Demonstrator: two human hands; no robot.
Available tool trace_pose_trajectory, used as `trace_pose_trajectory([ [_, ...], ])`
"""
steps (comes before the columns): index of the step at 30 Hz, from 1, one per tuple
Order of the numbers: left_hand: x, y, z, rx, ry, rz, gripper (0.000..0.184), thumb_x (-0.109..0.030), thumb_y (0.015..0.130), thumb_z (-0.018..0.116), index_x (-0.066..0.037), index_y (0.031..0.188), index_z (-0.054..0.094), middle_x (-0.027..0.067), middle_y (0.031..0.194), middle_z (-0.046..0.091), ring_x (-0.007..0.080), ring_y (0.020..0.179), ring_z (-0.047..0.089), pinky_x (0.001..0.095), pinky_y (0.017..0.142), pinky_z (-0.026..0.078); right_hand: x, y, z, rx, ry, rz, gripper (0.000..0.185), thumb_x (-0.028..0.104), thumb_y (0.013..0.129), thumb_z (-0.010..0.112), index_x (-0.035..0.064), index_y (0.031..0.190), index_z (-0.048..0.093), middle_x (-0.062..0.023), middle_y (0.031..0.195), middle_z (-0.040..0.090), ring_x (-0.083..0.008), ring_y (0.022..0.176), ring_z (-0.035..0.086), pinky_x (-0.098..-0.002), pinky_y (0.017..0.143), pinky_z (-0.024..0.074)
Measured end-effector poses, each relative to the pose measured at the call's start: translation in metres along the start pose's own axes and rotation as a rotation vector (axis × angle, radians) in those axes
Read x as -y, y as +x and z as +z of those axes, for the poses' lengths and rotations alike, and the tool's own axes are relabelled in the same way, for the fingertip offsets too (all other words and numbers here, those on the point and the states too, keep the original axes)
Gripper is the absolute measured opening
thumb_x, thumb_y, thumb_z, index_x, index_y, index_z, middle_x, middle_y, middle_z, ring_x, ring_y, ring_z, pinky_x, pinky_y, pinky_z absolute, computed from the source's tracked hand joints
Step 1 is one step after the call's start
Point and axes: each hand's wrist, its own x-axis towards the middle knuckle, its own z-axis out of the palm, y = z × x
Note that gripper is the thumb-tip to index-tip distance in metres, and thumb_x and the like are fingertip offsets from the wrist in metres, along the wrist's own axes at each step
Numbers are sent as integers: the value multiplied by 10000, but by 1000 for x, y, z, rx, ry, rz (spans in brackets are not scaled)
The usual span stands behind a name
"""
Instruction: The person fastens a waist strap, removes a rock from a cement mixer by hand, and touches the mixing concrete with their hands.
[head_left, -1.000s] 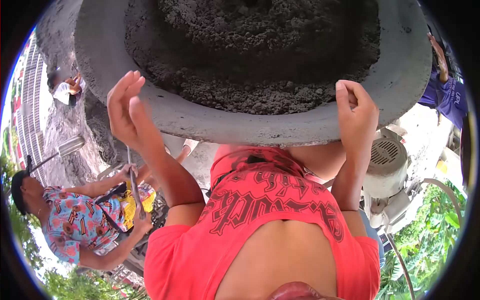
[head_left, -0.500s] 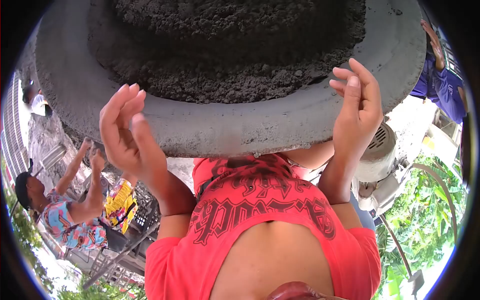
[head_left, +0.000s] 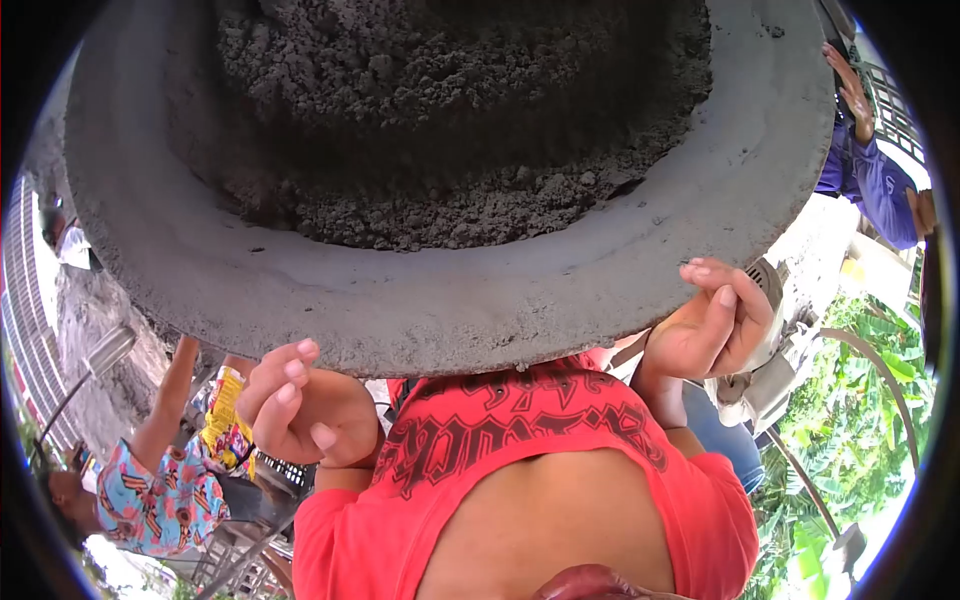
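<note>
A big round grey basin [head_left: 470,310] fills the upper part of the view, its wide rim coated with grey residue. Inside lies dark, crumbly grey material [head_left: 450,205], partly in shadow. My left hand [head_left: 305,405] is just below the rim's lower left edge, fingers loosely curled and apart, holding nothing. At the lower right edge is my right hand [head_left: 708,325], palm turned up, with bent, parted fingers and nothing in it. Whether either hand touches the rim is unclear.
At the left, a person in a flowered shirt [head_left: 165,500] has an arm raised toward the basin. Another person in a purple top [head_left: 880,190] is at the upper right, one hand near the rim. A curved pipe [head_left: 895,385] and green plants [head_left: 860,440] show at the right.
Both my hands have moved down in the view, from over the rim to its lower edge. The flowered-shirt person first held a long tool, then raised their arms.
</note>
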Motion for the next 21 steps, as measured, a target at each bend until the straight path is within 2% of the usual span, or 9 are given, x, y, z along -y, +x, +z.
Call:
trace_pose_trajectory([
  [2,0,-3,-7,64,-19,10,318,-278,964,482,6,1104,506,167,998,555,300,804,614,386,710,510,8,4,3,59,-77,119,206,-24,904,431,-57,1078,535,-134,729,625,-197,646,602,-326,684,534],
  [6,5,-2,0,-68,-33,3,300,-258,988,460,24,1065,528,163,938,573,278,748,623,350,666,524,11,5,2,77,-67,176,182,-34,929,476,-65,1078,575,-129,766,645,-166,675,610,-286,691,518],
  [8,9,2,5,-143,-91,12,249,-195,952,469,32,1011,554,156,882,580,268,733,629,326,652,531,16,6,9,90,-73,218,168,-17,936,506,-62,1068,599,-120,775,653,-146,675,609,-267,676,511],
  [11,11,6,1,-105,-36,-38,247,-63,874,359,51,989,546,177,898,562,257,765,616,347,648,559,21,10,19,171,-120,305,146,25,944,560,-42,1044,644,-91,780,665,-106,665,601,-236,643,493],
  [14,3,24,4,139,47,-110,168,19,840,418,51,873,579,127,826,610,180,710,593,282,644,507,23,16,26,311,-190,349,130,117,946,626,11,988,690,-22,744,669,-56,617,557,-221,594,452],
  [16,-1,28,7,224,19,-292,165,54,835,498,40,914,642,92,801,640,133,689,610,248,630,482,32,22,30,592,-423,495,167,170,943,647,9,966,685,-17,711,662,-48,598,531,-231,569,425],
  [17,0,31,8,298,70,-291,156,41,843,530,22,927,660,70,807,649,111,671,619,239,624,482,35,25,32,692,-481,483,240,246,946,649,8,961,681,-38,705,655,-82,577,516,-263,564,425],
  [20,-7,37,12,477,116,-523,148,-28,854,595,-2,974,678,66,821,671,109,644,620,241,618,488,35,23,30,831,-482,415,282,293,951,639,17,971,685,-62,714,655,-131,569,518,-293,584,441],
  [21,-9,38,14,466,121,-507,148,-28,854,595,-2,974,678,66,821,671,109,644,620,241,618,488,36,24,30,849,-493,418,298,318,950,636,26,975,690,-70,723,661,-166,571,524,-316,604,453],
])
